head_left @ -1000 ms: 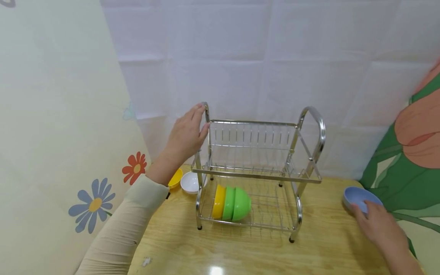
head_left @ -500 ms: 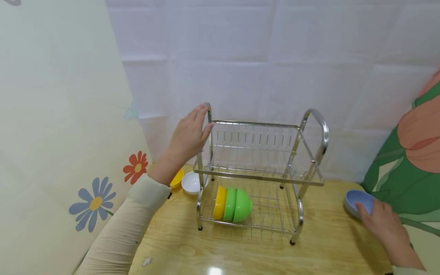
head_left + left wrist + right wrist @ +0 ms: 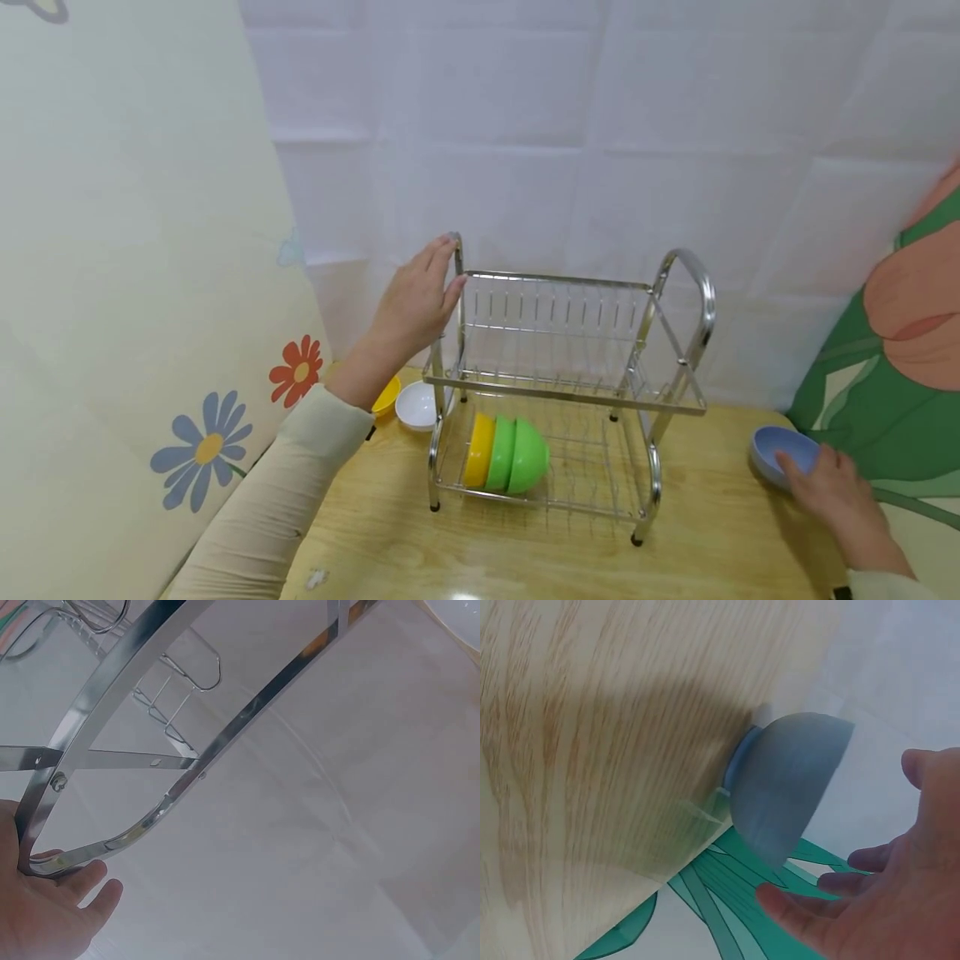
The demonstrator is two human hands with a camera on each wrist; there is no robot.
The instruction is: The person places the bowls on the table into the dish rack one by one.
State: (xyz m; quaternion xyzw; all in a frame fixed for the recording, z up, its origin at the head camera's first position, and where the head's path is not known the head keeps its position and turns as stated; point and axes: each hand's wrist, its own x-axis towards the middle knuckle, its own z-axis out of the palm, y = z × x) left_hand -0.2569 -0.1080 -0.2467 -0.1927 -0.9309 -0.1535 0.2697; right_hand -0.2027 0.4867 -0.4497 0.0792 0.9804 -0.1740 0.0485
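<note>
My left hand rests against the left handle of a two-tier metal dish rack, its fingers fairly straight. In the left wrist view, that hand touches the handle's bent end. At the far right, a blue bowl stands upright on the table. My right hand is beside it, fingers spread; the right wrist view shows a gap between the fingertips and the bowl. On the rack's lower tier, a yellow bowl and green bowls stand nested on their sides.
Left of the rack, a white bowl and a partly hidden yellow bowl sit on the wooden table. A white cloth hangs behind. The rack's upper tier holds no dishes.
My right hand has drawn back slightly from the blue bowl, toward the lower right. The left hand keeps its place on the rack handle. The head view has shifted a little.
</note>
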